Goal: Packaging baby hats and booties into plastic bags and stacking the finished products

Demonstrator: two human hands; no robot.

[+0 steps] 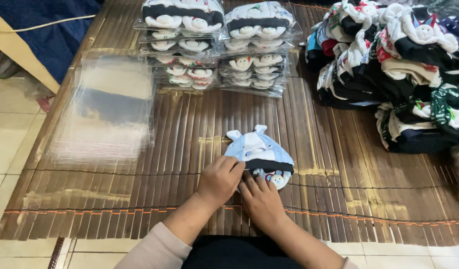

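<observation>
Cap (258, 152) just beyond both hands, left hand (220, 180) and right hand (261, 198).

Two bare forearms reach forward from pale sleeves. The left hand (220, 180) and right hand (260, 198) lie side by side, palms down, fingers curled and touching.

Even indoor light, fairly bright, slightly cool.

Soft shadows sit under both hands (239, 187) and behind the loose pile of garments (398, 74). Pale glare washes over the clear plastic bags (107, 107), hiding their edges. Centre reads sharp; the corners soften, and the bamboo mat (139, 199) slats bow outward at the frame edges.
</observation>
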